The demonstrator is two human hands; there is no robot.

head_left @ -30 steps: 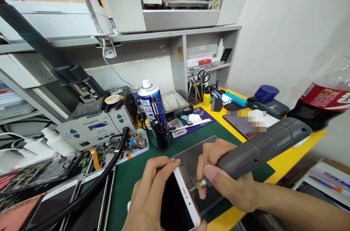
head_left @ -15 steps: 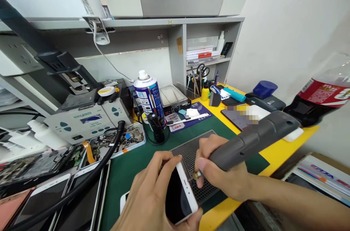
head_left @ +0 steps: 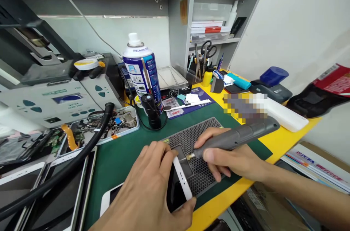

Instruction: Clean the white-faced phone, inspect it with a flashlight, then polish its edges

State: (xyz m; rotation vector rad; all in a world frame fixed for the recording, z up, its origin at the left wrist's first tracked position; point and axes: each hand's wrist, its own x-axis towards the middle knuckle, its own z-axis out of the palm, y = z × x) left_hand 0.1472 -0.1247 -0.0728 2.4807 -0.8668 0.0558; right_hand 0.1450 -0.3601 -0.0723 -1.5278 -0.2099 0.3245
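My left hand [head_left: 146,183] is closed around the edges of a white smartphone [head_left: 182,178] with a black screen, its top end tilted up. Fingers and thumb grip opposite corners, and the palm covers much of the phone. In my right hand [head_left: 235,161] lies a dark grey handheld rotary tool [head_left: 240,132] with a brass collet and thin metal tip. The tip points left, close to the phone's top edge; whether it touches I cannot tell. Beneath them is a dark honeycomb-patterned pad [head_left: 209,178] on a green mat [head_left: 117,165]. Another white phone [head_left: 105,200] lies partly under my left wrist.
A spray can [head_left: 142,74] and a small black cylindrical device [head_left: 151,112] stand behind. Left are a tray of circuit boards [head_left: 128,118], a black hose [head_left: 90,151], several phones [head_left: 60,194] and a control station [head_left: 65,96]. A cola bottle [head_left: 317,94] stands right.
The view has shifted lower and closer to the bench. My right hand has changed its hold, and the tool now lies flatter with its thin tip showing by the phone's top edge.
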